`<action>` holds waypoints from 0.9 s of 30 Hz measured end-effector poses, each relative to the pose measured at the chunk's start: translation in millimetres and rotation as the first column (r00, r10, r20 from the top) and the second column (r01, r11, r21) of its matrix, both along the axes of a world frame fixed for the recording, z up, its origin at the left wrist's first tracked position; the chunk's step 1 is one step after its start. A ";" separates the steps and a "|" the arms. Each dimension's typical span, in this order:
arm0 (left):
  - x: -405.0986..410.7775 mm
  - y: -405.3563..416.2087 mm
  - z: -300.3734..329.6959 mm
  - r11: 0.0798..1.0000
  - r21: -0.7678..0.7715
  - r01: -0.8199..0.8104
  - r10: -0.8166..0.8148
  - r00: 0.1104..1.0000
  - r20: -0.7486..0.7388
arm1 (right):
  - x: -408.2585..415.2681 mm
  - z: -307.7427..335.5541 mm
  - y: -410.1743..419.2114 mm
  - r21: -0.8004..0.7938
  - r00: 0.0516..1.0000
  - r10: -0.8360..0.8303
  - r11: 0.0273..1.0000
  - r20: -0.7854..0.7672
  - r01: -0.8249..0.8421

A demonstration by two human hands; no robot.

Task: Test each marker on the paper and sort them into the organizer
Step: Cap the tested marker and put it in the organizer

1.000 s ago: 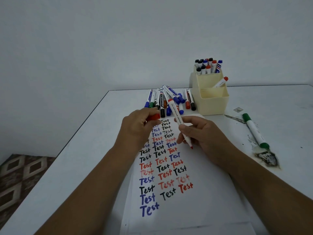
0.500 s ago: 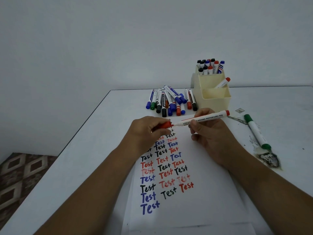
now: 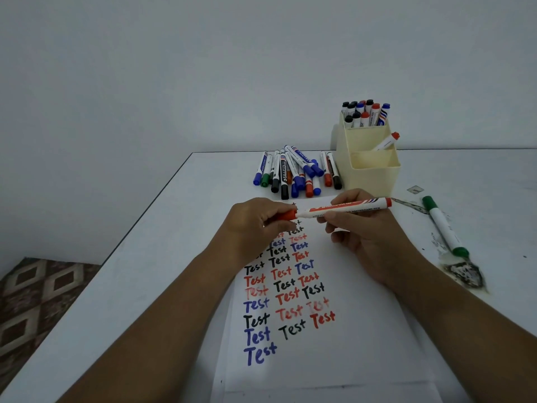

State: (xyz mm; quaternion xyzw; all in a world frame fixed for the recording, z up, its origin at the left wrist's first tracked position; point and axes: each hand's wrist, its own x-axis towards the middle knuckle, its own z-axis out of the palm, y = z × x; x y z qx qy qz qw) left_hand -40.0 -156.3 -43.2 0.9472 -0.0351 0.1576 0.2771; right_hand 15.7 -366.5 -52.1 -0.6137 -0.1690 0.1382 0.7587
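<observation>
Red-and-white marker [image 3: 343, 209], cream organizer [image 3: 369, 173]

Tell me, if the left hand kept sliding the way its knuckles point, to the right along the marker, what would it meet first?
Probably the right hand, gripping the same white-barrelled red marker just beyond the left hand, which pinches its red cap. Depth is uncertain.
</observation>
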 end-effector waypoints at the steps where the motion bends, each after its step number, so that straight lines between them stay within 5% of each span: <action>1: -0.2 0.1 0.0 1.000 0.002 0.001 -0.001 1.000 0.009 | -0.3 0.2 0.0 -0.013 1.000 -0.004 1.000 0.007 0.004; 8: -3.3 -6.2 2.8 0.997 0.051 0.053 -0.054 0.998 0.021 | -1.2 0.6 2.5 -0.150 0.997 -0.027 0.988 0.073 0.038; 27: -2.8 -13.5 5.6 0.998 0.053 0.041 -0.041 0.999 -0.003 | -2.3 -1.5 4.1 -0.216 0.988 -0.025 0.975 0.155 0.059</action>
